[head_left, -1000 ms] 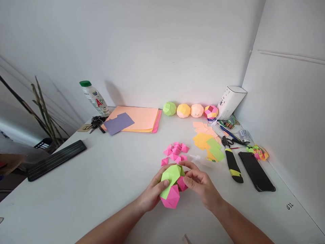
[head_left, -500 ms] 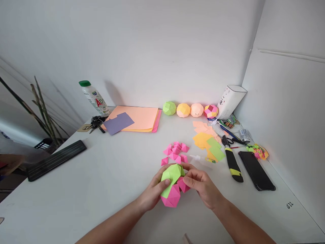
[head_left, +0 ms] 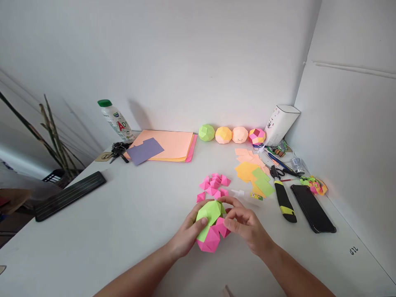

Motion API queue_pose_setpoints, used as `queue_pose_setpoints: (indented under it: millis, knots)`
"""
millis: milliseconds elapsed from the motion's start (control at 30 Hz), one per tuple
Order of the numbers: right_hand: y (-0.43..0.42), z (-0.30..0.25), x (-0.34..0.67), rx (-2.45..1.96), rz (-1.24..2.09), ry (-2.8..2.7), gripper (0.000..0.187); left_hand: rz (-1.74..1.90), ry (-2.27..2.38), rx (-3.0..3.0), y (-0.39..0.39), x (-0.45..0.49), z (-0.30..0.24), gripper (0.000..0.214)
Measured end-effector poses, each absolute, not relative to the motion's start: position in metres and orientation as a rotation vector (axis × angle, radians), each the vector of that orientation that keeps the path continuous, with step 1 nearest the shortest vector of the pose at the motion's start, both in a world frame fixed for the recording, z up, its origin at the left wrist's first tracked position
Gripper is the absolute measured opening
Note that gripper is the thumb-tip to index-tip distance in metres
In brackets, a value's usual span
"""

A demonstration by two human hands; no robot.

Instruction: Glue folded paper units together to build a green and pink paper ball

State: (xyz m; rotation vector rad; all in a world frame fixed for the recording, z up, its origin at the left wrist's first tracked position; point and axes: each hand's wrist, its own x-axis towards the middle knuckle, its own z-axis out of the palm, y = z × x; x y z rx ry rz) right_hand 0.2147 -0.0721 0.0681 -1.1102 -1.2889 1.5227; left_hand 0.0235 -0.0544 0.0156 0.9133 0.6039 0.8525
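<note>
My left hand [head_left: 188,231] is closed around a green and pink paper polyhedron [head_left: 210,212], its thumb pressed on a green face. Larger pink faces make up the lower part of the model. At its right side a small folded pink paper piece [head_left: 222,227] sits between the model and the fingers of my right hand [head_left: 246,225], which pinch it. Whether this piece is fixed to the model I cannot tell. Several more folded pink paper pieces [head_left: 214,185] lie in a loose pile just beyond the hands. A small glue tube [head_left: 256,196] rests right of them.
Four-colour paper balls stand along the wall, among them a green ball [head_left: 206,132]. Cut paper sheets [head_left: 247,171], a utility knife [head_left: 284,202] and a phone [head_left: 312,207] lie to the right. Leftward are stacked coloured sheets [head_left: 173,144], keys [head_left: 119,150] and a bottle [head_left: 119,126].
The fingers of my right hand have shifted slightly at the pink piece. My left hand keeps its hold on the polyhedron, which has barely moved.
</note>
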Motion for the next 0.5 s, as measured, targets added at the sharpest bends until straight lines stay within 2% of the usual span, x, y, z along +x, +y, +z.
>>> queue_pose_setpoints:
  millis: [500]
  knots:
    - [-0.073,0.0712,0.214,-1.133,1.457,-1.321,0.022,0.845,0.662,0.977,-0.0556,0.022,0.0131,0.052]
